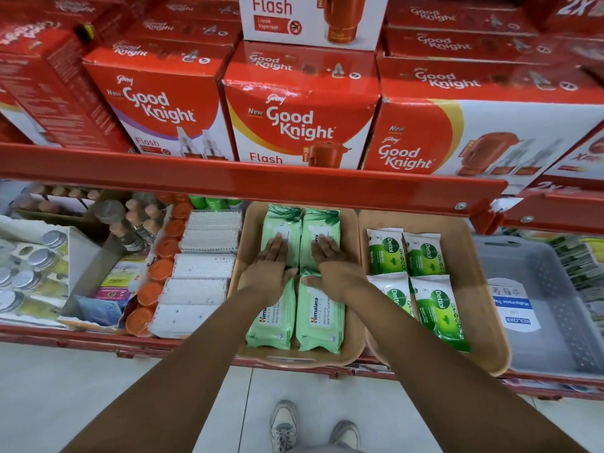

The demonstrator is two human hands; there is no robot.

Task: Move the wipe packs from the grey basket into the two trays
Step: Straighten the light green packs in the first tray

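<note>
Under the red metal shelf (248, 181), your flat, open left hand (266, 273) and right hand (333, 269) press pale green Himalaya wipe packs (322, 317) in the tan plastic tray (354, 335). Green-and-white Dettol wipe packs (439, 310) fill the neighbouring tan tray (483, 322); the grey plastic basket (555, 328) sits beside it

Upper shelf: red metal ledge (248, 181) running across the far side.
Boxes on it: red-and-white cardboard Good Knight cartons (300, 125) standing side by side, more stacked behind and above.
Top box: white Flash vaporiser carton (310, 18) on the middle stack.
Lower shelf, left of centre: clear plastic packs of white cotton buds (199, 273) in a row from near to far.
Beside them, further left: orange round caps (163, 256) in a line.
Far left: small glass bottles with peach caps (137, 220); silver-lidded jars (29, 266) in a white box.
Floor: pale tiles (65, 403); grey-white lace-up shoes (284, 426) near the bottom edge.
</note>
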